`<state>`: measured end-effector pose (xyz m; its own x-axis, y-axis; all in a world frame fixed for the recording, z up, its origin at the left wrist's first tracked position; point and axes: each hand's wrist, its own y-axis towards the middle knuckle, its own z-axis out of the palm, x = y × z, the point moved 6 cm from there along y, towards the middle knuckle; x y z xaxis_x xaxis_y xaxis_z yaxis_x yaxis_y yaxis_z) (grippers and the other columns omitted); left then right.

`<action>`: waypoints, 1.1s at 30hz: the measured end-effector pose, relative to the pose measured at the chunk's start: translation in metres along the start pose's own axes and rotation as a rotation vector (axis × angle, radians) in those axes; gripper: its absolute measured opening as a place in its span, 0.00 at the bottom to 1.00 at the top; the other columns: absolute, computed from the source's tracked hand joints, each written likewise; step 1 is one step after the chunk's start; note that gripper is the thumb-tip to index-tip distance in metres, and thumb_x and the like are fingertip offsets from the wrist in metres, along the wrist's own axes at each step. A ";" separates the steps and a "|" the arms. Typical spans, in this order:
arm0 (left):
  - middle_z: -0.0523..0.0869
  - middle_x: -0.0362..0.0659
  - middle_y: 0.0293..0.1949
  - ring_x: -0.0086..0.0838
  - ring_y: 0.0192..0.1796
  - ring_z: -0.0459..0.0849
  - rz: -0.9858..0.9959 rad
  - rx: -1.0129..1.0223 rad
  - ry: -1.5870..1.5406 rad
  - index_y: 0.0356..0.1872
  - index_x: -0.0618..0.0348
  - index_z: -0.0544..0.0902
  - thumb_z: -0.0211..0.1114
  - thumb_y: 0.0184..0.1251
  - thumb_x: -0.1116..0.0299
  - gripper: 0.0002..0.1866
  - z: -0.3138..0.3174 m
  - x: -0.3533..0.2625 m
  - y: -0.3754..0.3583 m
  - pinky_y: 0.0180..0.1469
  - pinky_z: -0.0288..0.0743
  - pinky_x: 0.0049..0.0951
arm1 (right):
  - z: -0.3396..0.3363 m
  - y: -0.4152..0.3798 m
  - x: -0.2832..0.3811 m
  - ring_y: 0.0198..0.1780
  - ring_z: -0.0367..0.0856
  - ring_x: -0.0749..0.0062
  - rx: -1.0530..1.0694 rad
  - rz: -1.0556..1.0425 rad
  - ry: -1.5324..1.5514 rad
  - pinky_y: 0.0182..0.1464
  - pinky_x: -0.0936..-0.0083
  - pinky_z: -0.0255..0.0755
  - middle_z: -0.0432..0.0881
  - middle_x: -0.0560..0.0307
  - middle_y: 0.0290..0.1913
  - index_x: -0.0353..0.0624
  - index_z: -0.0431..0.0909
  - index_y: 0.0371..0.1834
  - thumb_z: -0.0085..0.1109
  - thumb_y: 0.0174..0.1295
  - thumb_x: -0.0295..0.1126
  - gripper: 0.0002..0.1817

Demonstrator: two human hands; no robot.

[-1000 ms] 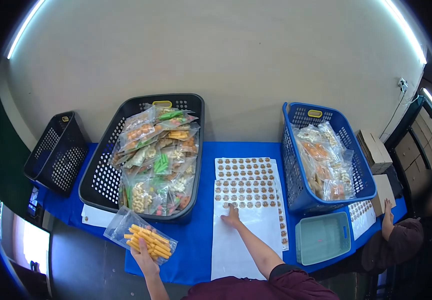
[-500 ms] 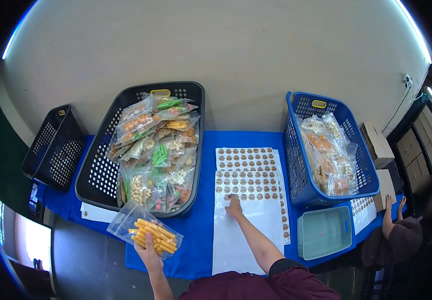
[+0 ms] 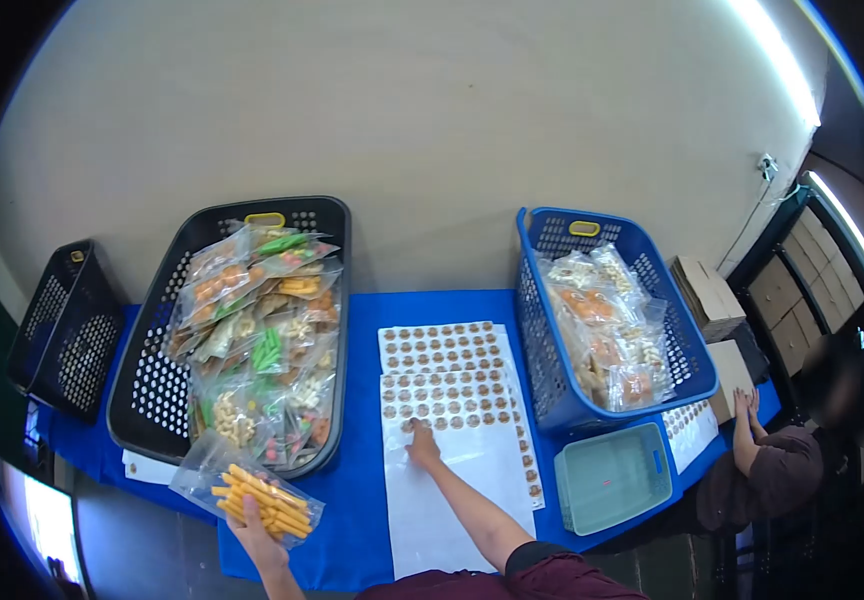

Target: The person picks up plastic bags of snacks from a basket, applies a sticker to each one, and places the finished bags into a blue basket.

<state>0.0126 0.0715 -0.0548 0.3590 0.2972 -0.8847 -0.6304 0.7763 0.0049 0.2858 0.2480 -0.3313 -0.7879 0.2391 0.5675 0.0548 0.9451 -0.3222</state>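
Well to the left of the left fingers (image 3: 251,512), and beyond them, a small black basket (image 3: 70,350) stands on the blue-covered desk (image 3: 362,410). A bright opening (image 3: 49,520) shows at the far left, with grey floor (image 3: 137,535) nearer those fingers. To the right of the right fingers (image 3: 419,430) sits a pale green tub (image 3: 592,505). Farther right, a co-worker (image 3: 767,480) has both hands at a flat piece of cardboard (image 3: 730,368); a cardboard stack (image 3: 707,300) lies just beyond it. Well beyond both sets of fingers rises a plain wall (image 3: 432,130), with a socket (image 3: 767,163) and a light tube (image 3: 777,60) off to their right.
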 end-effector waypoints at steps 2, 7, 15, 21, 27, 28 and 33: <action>0.77 0.52 0.44 0.34 0.41 0.80 -0.029 -0.023 -0.028 0.55 0.65 0.63 0.53 0.66 0.66 0.21 0.005 -0.004 0.008 0.42 0.77 0.30 | 0.001 0.005 -0.001 0.56 0.68 0.48 0.003 -0.004 -0.003 0.52 0.58 0.67 0.65 0.40 0.54 0.54 0.54 0.60 0.62 0.48 0.29 0.36; 0.76 0.48 0.43 0.29 0.42 0.79 -0.061 0.095 -0.103 0.55 0.63 0.63 0.54 0.66 0.60 0.23 0.007 -0.004 0.019 0.44 0.77 0.28 | 0.000 0.009 0.001 0.55 0.68 0.49 0.014 0.024 0.014 0.50 0.57 0.68 0.65 0.42 0.54 0.53 0.57 0.57 0.51 0.51 0.24 0.28; 0.75 0.44 0.44 0.26 0.43 0.77 -0.047 0.003 -0.042 0.57 0.59 0.62 0.53 0.66 0.56 0.24 0.002 0.002 0.016 0.44 0.76 0.26 | -0.004 0.005 0.009 0.48 0.73 0.49 -0.035 0.037 0.053 0.46 0.59 0.70 0.63 0.43 0.54 0.52 0.61 0.49 0.48 0.51 0.20 0.22; 0.75 0.41 0.44 0.24 0.44 0.76 -0.043 0.036 -0.012 0.56 0.59 0.64 0.52 0.66 0.54 0.24 0.002 0.003 0.017 0.44 0.74 0.24 | 0.001 -0.012 0.004 0.49 0.72 0.50 -0.177 -0.108 0.009 0.44 0.59 0.70 0.64 0.44 0.52 0.52 0.66 0.48 0.54 0.51 0.25 0.20; 0.74 0.42 0.44 0.26 0.46 0.76 -0.026 -0.017 -0.004 0.55 0.59 0.65 0.52 0.65 0.53 0.24 0.003 0.004 0.014 0.45 0.74 0.25 | -0.005 -0.029 0.009 0.44 0.71 0.53 -0.196 -0.188 0.008 0.43 0.61 0.70 0.66 0.45 0.45 0.50 0.71 0.44 0.56 0.49 0.26 0.16; 0.74 0.42 0.44 0.26 0.46 0.76 -0.017 -0.014 0.006 0.55 0.59 0.65 0.53 0.65 0.53 0.24 0.004 0.004 0.013 0.45 0.74 0.25 | -0.006 -0.032 0.010 0.43 0.70 0.54 -0.185 -0.191 -0.003 0.43 0.62 0.69 0.66 0.46 0.43 0.50 0.71 0.43 0.56 0.49 0.26 0.16; 0.74 0.42 0.43 0.26 0.44 0.77 -0.004 -0.009 0.022 0.54 0.59 0.65 0.55 0.63 0.52 0.26 0.007 0.003 0.009 0.44 0.74 0.25 | -0.012 -0.045 0.011 0.42 0.69 0.54 -0.203 -0.292 0.040 0.45 0.63 0.67 0.67 0.46 0.41 0.47 0.73 0.39 0.55 0.46 0.25 0.14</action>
<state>0.0129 0.0834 -0.0541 0.3460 0.2817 -0.8950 -0.6350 0.7725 -0.0024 0.2823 0.2109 -0.3011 -0.7636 -0.0430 0.6443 -0.0454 0.9989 0.0128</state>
